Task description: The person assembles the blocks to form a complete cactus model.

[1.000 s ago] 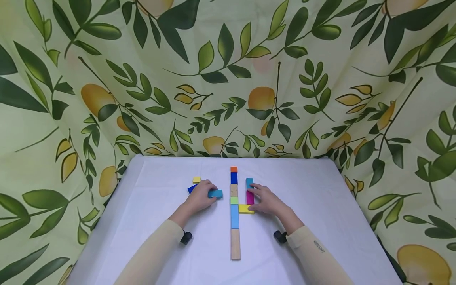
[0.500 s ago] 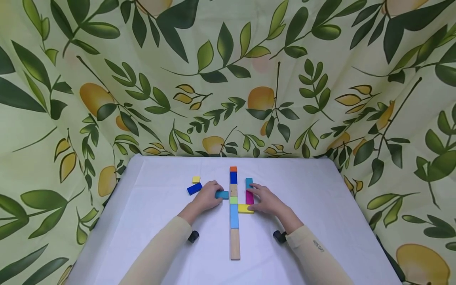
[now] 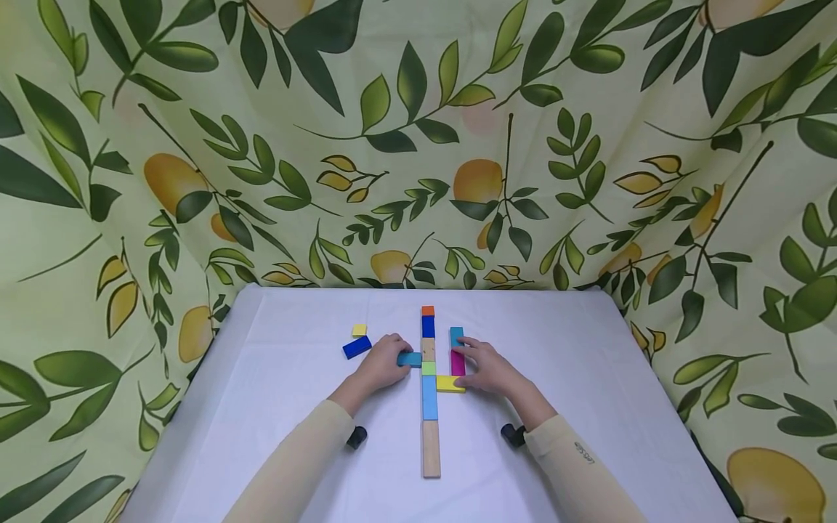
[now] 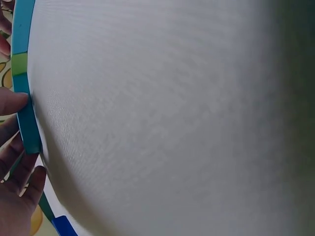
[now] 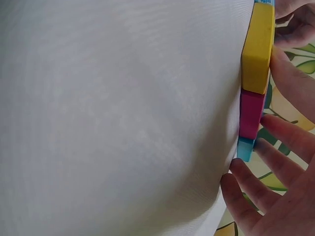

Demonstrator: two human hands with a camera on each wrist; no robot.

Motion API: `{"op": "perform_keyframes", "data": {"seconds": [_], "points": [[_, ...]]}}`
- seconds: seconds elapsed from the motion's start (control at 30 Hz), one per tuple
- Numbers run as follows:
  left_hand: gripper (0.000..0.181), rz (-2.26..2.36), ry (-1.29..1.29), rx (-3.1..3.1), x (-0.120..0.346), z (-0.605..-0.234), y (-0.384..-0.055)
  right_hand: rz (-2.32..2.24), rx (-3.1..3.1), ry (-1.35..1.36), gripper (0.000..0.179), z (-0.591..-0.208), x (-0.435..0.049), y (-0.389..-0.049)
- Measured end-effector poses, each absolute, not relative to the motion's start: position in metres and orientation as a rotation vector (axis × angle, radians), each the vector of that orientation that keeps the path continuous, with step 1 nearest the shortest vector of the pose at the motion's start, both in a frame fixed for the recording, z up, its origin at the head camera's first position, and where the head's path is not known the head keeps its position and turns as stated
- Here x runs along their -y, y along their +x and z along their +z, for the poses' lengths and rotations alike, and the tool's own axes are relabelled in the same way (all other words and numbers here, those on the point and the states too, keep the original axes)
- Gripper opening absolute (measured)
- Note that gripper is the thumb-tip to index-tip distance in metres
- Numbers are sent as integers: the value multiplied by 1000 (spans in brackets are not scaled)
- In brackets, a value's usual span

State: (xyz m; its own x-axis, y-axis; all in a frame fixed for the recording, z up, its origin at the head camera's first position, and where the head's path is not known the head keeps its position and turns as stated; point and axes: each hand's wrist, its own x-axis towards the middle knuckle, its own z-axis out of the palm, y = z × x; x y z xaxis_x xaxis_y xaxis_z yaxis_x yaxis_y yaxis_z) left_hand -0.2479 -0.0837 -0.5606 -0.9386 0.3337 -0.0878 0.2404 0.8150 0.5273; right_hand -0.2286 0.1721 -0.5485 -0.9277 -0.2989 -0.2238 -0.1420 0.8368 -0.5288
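My left hand (image 3: 382,362) pinches a teal block (image 3: 410,359) between thumb and fingers. The block lies crosswise with its right end at the middle column, level with the light green block (image 3: 428,368); the left wrist view shows the thumb on the teal block (image 4: 28,130). With spread, fairly straight fingers, my right hand (image 3: 492,368) touches a short line of blocks. Its thumb is at the yellow block (image 3: 450,383), and its fingers lie along the magenta block (image 5: 251,113) and another teal block (image 3: 456,335). The yellow block reaches from the column toward the right hand.
The column also has orange (image 3: 428,311), dark blue (image 3: 428,326), natural wood (image 3: 428,349), light blue (image 3: 429,397) and long wooden (image 3: 431,449) blocks. A loose blue block (image 3: 357,347) and a small yellow block (image 3: 360,330) lie beyond the left hand on the white-covered table (image 3: 294,319).
My left hand has carried the teal block rightward up to the column, uncovering the loose blue block behind it. My right hand has stayed in place.
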Motion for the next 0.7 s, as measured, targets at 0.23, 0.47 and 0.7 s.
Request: {"op": "perform_keyframes", "data": {"seconds": [0.23, 0.47, 0.7], "points": [[42, 821, 474, -2857, 91, -560, -246, -727, -2730, -340, 74, -550, -173, -230], [39, 948, 366, -3005, 119, -557, -249, -731, -2732, -358, 73, -548, -172, -229], [46, 680, 15, -3126, 152, -555, -247, -722, -2733, -358, 73, -549, -172, -230]]}}
